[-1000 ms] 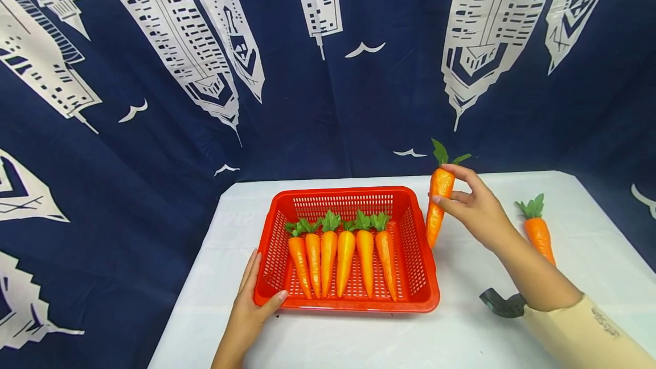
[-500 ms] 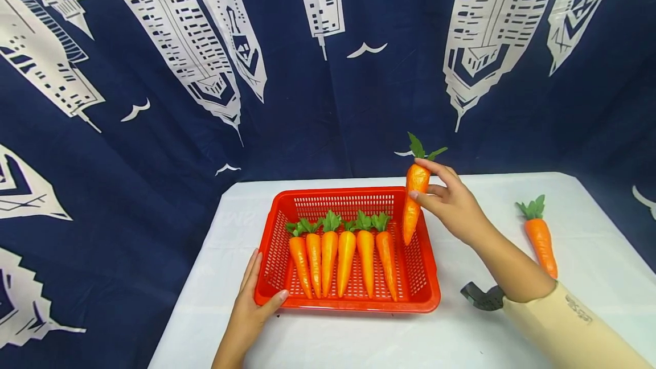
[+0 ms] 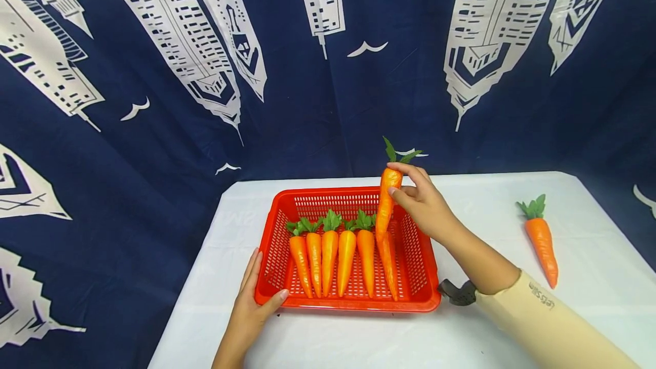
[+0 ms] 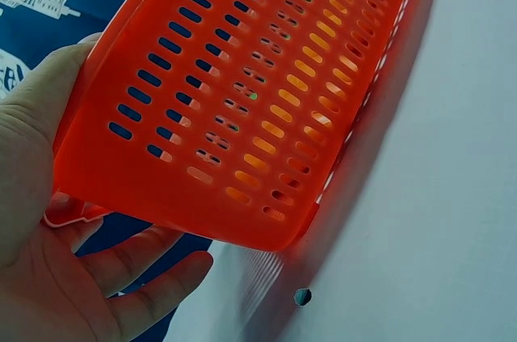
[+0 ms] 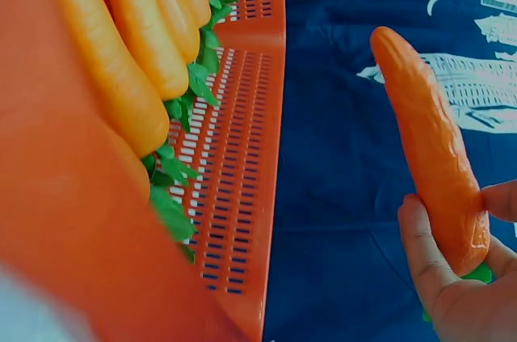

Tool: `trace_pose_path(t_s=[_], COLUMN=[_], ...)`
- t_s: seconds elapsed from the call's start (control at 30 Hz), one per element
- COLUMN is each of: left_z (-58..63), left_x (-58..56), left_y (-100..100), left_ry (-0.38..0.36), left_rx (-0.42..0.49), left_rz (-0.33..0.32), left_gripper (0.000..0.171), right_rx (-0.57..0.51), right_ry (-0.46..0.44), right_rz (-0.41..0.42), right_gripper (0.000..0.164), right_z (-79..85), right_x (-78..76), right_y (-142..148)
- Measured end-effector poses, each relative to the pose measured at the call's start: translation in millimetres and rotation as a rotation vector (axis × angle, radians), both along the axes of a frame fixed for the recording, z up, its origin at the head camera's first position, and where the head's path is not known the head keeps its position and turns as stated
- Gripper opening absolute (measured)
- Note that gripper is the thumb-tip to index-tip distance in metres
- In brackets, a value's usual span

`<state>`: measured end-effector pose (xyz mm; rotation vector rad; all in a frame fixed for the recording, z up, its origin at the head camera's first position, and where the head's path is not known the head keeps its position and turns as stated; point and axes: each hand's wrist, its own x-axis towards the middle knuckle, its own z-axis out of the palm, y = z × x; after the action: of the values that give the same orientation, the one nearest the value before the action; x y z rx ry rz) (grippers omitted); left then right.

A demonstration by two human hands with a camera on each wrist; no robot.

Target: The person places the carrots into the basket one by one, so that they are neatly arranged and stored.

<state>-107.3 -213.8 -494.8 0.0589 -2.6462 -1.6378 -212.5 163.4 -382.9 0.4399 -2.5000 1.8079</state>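
My right hand point(image 3: 430, 209) pinches an orange carrot point(image 3: 387, 195) near its leafy top. The carrot hangs tip down over the right part of a red plastic basket point(image 3: 353, 304), its tip overlapping the rightmost carrot lying there. In the right wrist view, thumb and fingers grip the thick end of this carrot point(image 5: 436, 156), with the basket beside it. Several carrots point(image 3: 345, 261) lie side by side in the basket, green tops toward the back. At the front left corner, my left hand point(image 3: 251, 303) grips the basket's rim, thumb at the front and fingers along the left side.
Another carrot point(image 3: 541, 246) lies on the white table point(image 3: 492, 204) at the right, leaves pointing back. A dark blue curtain point(image 3: 328, 118) with white building prints hangs behind the table. A small dark device point(image 3: 458, 292) sits under my right forearm.
My right hand has carried the carrot leftward, from beside the basket's right rim to over the carrots inside. The left hand and basket have stayed in place.
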Motion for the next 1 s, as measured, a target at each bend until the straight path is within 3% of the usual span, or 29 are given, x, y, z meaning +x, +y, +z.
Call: trace_pose_path(t_s=[0.43, 0.63, 1.0], left_z=[-1.1, -0.7, 0.7], left_x=[-0.2, -0.4, -0.1], left_y=[0.2, 0.6, 1.2], left_ry=[0.005, -0.004, -0.012], left_rx=[-0.002, 0.004, -0.001], left_rz=[0.002, 0.003, 0.007], left_gripper=[0.099, 0.098, 0.099], right_rx=[0.007, 0.084, 0.186], right_ry=[-0.035, -0.047, -0.157], right_rz=[0.017, 0.057, 0.146], right_gripper=[0.050, 0.054, 0.052], right_z=[-7.1, -10.4, -24.7], right_x=[-14.1, -22.0, -36.3], right_y=[-22.4, -31.4, -43.3])
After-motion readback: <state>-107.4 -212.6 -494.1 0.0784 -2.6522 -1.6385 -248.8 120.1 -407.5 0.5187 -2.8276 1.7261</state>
